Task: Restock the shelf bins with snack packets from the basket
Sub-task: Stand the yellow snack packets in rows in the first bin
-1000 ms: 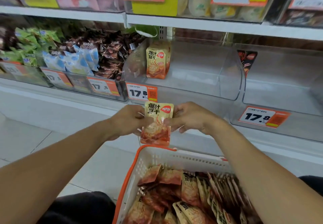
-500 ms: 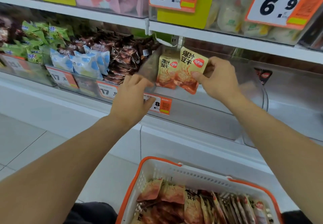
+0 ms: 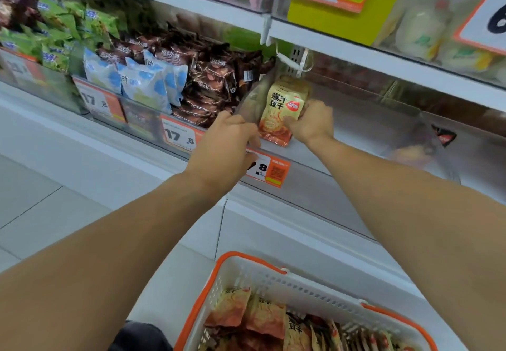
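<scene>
My right hand (image 3: 312, 123) grips a yellow and orange snack packet (image 3: 280, 110) and holds it upright inside the clear shelf bin (image 3: 356, 131), against the bin's left wall. More packets of the same kind seem to stand right behind it. My left hand (image 3: 227, 145) is at the bin's front left corner, fingers curled over its rim and thumb below by the price tag (image 3: 275, 171). The white basket with an orange rim (image 3: 246, 276) sits at the bottom of the view, with several of the same packets (image 3: 262, 320) in it.
Left of the clear bin are bins of brown packets (image 3: 213, 82), blue and white packets (image 3: 142, 82) and green packets (image 3: 63, 27). An upper shelf (image 3: 356, 49) hangs close above. To the right, another clear bin holds a dark packet (image 3: 443, 137).
My right hand has carried the packet up from above the basket and into the bin, against its left wall. My left hand let go of the packet and moved to the bin's front corner.
</scene>
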{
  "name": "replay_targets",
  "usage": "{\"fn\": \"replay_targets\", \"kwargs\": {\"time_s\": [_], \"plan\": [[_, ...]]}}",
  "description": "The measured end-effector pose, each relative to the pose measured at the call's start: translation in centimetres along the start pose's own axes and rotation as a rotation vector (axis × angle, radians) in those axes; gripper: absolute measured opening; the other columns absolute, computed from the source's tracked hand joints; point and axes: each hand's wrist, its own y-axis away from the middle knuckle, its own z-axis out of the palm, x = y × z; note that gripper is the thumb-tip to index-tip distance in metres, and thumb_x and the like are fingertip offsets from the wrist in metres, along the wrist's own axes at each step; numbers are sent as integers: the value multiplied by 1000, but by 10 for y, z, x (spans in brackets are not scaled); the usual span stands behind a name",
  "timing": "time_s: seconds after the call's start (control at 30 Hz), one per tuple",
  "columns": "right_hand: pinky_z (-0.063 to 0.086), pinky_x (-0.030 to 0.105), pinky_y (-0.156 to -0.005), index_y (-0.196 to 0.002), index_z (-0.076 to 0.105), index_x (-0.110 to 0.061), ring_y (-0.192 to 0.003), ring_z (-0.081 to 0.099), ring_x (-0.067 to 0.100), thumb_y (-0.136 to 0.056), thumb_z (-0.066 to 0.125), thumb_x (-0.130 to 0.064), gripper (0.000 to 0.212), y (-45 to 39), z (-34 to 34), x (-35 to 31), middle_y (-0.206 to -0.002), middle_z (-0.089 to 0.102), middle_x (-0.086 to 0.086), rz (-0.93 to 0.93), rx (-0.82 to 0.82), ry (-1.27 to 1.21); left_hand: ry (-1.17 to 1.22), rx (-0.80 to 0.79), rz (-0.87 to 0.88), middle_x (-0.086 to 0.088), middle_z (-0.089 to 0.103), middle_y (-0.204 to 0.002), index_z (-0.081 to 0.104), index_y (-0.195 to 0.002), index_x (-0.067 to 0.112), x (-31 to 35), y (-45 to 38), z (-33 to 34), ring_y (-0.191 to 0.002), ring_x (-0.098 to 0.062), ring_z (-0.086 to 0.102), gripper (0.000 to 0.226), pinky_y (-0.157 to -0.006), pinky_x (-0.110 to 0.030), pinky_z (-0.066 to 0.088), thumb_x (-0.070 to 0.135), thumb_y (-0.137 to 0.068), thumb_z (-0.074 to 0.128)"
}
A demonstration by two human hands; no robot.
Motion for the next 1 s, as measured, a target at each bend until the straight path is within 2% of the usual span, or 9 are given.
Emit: {"fn": "replay_targets", "kwargs": {"time_s": [0.17,0.3,0.43,0.53,0.63,0.73,0.83,0.9,1.0], "plan": [[42,27,-61,-56,41,-24,-68,52,14,-80,79,-37,47,0,4,3,-64,53,-3,81,31,-35,-7,15,20,-5,67,-106,72,-96,13,-1,-1,1,-105,-23,46,23,-90,-33,41,19,-77,84],[45,25,-55,-59,51,-20,-77,68,17,-73,85,-45,44,3,-10,4,-72,68,3,130,-30,-106,-6,36,39,-5,64,-101,71,-98,12,0,2,2,-99,-19,42,24,-86,-36,43,18,-78,83],[60,42,-78,-66,59,-19,-72,73,22,-74,86,-23,28,35,-58,5,-73,73,7,41,-3,-275,-44,36,63,-7,63,-101,69,-99,11,1,6,1,-101,-26,47,24,-87,-40,45,19,-80,80],[61,41,-69,-73,60,-26,-68,71,23,-77,80,-15,23,95,-94,13,-69,69,0,-174,52,-335,-66,85,103,-9,63,-103,69,-101,9,5,13,-5,-103,-30,50,23,-89,-41,44,17,-82,78],[56,35,-59,-76,58,-26,-62,66,28,-79,79,-12,25,164,-98,29,-69,66,0,-258,-83,-396,-62,121,107,-11,65,-97,67,-97,7,14,23,-5,-96,-33,56,9,-80,-42,47,11,-89,66],[52,32,-60,-77,53,-25,-61,64,22,-81,77,-11,28,216,-59,72,-69,64,0,-156,-268,-323,-181,-228,-54,-11,67,-99,64,-99,9,28,52,19,-90,-35,61,13,-72,-42,51,11,-94,52],[48,34,-65,-76,53,-22,-69,61,19,-83,74,-13,24,253,-9,129,-72,61,-2,25,-502,-116,-246,-599,-140,-9,65,-106,63,-103,11,34,106,64,-96,-31,62,17,-81,-41,53,17,-95,49],[45,34,-63,-70,54,-16,-69,59,27,-85,71,-18,23,272,14,156,-68,57,3,143,-647,35,-219,-716,-202,-8,65,-112,64,-105,13,32,149,94,-104,-30,61,20,-86,-38,51,21,-93,50],[35,32,-55,-52,41,-17,-48,41,21,-89,68,-31,48,296,34,182,-50,39,0,268,-601,70,-303,-833,-181,-6,57,-126,61,-120,20,22,212,128,-121,-32,53,35,-98,-41,46,23,-91,42]]}}
